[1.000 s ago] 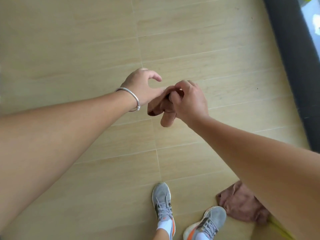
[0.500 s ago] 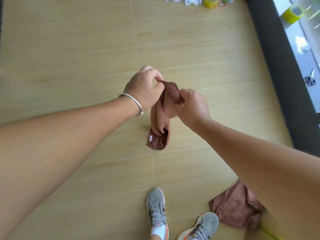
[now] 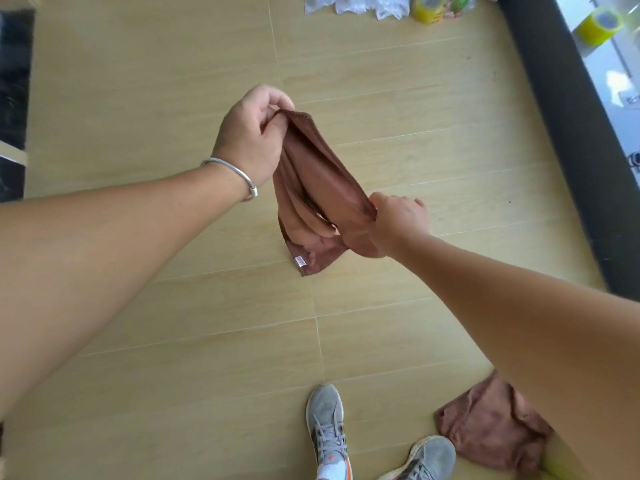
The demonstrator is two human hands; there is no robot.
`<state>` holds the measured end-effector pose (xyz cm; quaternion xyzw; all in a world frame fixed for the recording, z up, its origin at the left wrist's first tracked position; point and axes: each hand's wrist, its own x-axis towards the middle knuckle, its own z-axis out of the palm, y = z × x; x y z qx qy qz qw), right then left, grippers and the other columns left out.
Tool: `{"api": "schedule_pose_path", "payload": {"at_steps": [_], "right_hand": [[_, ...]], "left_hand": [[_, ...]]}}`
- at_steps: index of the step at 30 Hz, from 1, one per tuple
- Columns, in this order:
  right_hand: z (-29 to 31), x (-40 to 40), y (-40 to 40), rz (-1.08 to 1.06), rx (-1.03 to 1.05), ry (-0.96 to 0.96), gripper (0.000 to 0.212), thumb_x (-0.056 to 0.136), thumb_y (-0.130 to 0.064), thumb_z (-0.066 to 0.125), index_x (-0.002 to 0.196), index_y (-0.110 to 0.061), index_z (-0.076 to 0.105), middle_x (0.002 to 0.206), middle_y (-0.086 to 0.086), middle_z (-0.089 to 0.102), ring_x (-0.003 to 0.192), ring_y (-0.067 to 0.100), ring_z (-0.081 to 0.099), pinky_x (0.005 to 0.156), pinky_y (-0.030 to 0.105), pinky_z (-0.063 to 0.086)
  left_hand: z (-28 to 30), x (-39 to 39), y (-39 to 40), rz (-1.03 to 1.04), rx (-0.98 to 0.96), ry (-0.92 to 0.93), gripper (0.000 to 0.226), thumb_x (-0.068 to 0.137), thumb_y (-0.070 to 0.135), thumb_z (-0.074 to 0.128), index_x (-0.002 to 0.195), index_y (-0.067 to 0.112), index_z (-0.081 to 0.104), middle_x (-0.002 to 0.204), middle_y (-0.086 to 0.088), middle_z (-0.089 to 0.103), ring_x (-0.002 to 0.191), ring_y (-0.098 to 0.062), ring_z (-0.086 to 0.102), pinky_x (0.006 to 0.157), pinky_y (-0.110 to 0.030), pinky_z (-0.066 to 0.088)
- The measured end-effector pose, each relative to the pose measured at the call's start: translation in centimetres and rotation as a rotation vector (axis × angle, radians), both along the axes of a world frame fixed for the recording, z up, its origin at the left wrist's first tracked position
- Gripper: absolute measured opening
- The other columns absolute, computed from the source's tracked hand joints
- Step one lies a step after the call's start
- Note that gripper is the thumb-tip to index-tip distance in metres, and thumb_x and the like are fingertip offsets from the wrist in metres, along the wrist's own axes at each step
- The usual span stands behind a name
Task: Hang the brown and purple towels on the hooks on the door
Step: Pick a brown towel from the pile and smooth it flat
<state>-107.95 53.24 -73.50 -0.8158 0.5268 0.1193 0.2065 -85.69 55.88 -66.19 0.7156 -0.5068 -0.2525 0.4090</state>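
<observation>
Your left hand [image 3: 254,133] pinches the top edge of the brown towel [image 3: 313,188] between thumb and curled fingers, and your right hand [image 3: 398,216] is clenched around a bunched part of the same towel lower down and to the right. The cloth stretches between the two hands and sags below them, held in the air above the floor [image 3: 138,81]. Your right fingertips are buried in the folds, so how much cloth they hold cannot be told.

A small white label [image 3: 300,261] sits at the towel's lowest corner. Any print on it is too small to read.

A second towel [image 3: 491,427], duller and more mauve, lies crumpled on the floor at the lower right, just beside your right shoe [image 3: 426,459]. Your right forearm covers its far side, so its full outline is hidden. A blurred yellow-green patch shows just below it at the frame edge; what it is cannot be made out.

Your left shoe [image 3: 327,424] points up the frame. A silver bangle [image 3: 230,173] circles your left wrist.

At the top edge, crumpled clear plastic [image 3: 353,5] and a yellow tape roll [image 3: 427,10] are cut off by the frame. Another yellow tape roll [image 3: 601,24] sits beyond the dark strip [image 3: 568,133] along the right side. No writing on either roll is legible.
</observation>
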Motion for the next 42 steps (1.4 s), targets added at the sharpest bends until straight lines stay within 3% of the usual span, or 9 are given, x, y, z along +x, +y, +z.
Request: {"api": "schedule_pose_path", "payload": {"at_steps": [8,12,15,21,28,32,34,37,42], "right_hand": [[5.2,1.2,-5.6,-0.045,-0.224,0.117,0.024,0.090,-0.016,0.041,0.107,-0.016,0.059,0.108,0.007,0.058,0.111,0.029,0.047,0.091,0.039,0.033],[10.7,2.2,-8.0,-0.075,-0.350,-0.056,0.022,0.087,-0.005,0.036,0.102,-0.014,0.049,0.093,0.009,0.064,0.090,0.031,0.056,0.091,0.039,0.035],[15.0,2.5,-9.0,-0.047,-0.502,-0.182,0.027,0.084,0.001,0.036,0.102,-0.014,0.050,0.090,0.008,0.063,0.072,0.027,0.043,0.081,0.034,0.032],[19.6,0.7,-7.7,0.230,-0.586,-0.178,0.020,0.085,-0.002,0.047,0.097,-0.015,0.056,0.090,0.006,0.062,0.071,0.025,0.043,0.089,0.032,0.034],[11.6,-8.5,4.2,0.417,-0.392,-0.064,0.025,0.100,-0.031,0.045,0.093,-0.017,0.064,0.087,0.004,0.065,0.081,0.028,0.061,0.091,0.034,0.038],[3.3,-13.3,12.9,0.472,-0.239,-0.012,0.011,0.093,-0.011,0.052,0.100,-0.015,0.060,0.090,0.006,0.059,0.084,0.030,0.060,0.087,0.035,0.038],[-1.3,-16.3,17.7,0.478,-0.119,0.022,0.028,0.082,0.002,0.048,0.103,-0.013,0.059,0.096,0.008,0.056,0.085,0.032,0.057,0.086,0.035,0.038],[-8.1,-20.6,24.9,0.496,0.021,0.063,0.043,0.075,0.005,0.044,0.111,-0.012,0.059,0.104,0.010,0.053,0.085,0.033,0.054,0.077,0.035,0.036],[-18.4,-26.2,34.1,0.526,0.183,0.130,0.039,0.074,0.004,0.048,0.105,-0.015,0.062,0.100,0.006,0.057,0.088,0.031,0.056,0.071,0.032,0.026]], "left_hand": [[3.3,5.2,-3.7,0.309,0.103,-0.152,0.024,0.091,0.018,0.045,0.098,0.017,0.068,0.084,0.004,0.061,0.075,-0.015,0.051,0.061,-0.019,0.033],[7.6,7.3,-3.8,0.512,0.115,0.119,0.018,0.081,0.017,0.046,0.081,0.021,0.064,0.071,0.003,0.053,0.073,-0.020,0.046,0.058,-0.025,0.037],[11.4,8.7,-2.6,0.561,0.052,0.322,0.010,0.067,0.022,0.045,0.070,0.020,0.054,0.081,-0.006,0.046,0.078,-0.017,0.043,0.076,-0.033,0.046],[14.6,8.1,3.5,0.484,0.016,0.109,0.024,0.068,0.023,0.042,0.074,0.000,0.045,0.072,-0.008,0.034,0.068,-0.016,0.031,0.061,-0.027,0.029],[3.5,-0.5,21.0,0.358,0.334,-0.300,0.021,0.093,0.019,0.048,0.072,0.016,0.048,0.057,-0.001,0.047,0.060,-0.029,0.044,0.052,-0.035,0.030],[-5.7,-6.3,31.2,0.311,0.517,-0.367,0.012,0.093,0.016,0.052,0.096,0.015,0.064,0.062,0.001,0.052,0.063,-0.029,0.047,0.056,-0.034,0.033],[-10.7,-9.4,35.8,0.229,0.633,-0.406,0.013,0.092,0.014,0.053,0.097,0.010,0.065,0.082,-0.009,0.061,0.074,-0.034,0.054,0.061,-0.038,0.042],[-17.7,-13.4,42.5,0.150,0.834,-0.378,0.014,0.092,0.017,0.055,0.095,0.008,0.066,0.106,-0.013,0.057,0.091,-0.036,0.057,0.073,-0.039,0.045],[-28.3,-17.5,50.7,-0.032,1.026,-0.384,0.014,0.091,0.023,0.054,0.094,0.016,0.065,0.106,-0.005,0.056,0.097,-0.031,0.055,0.075,-0.037,0.047]]}}
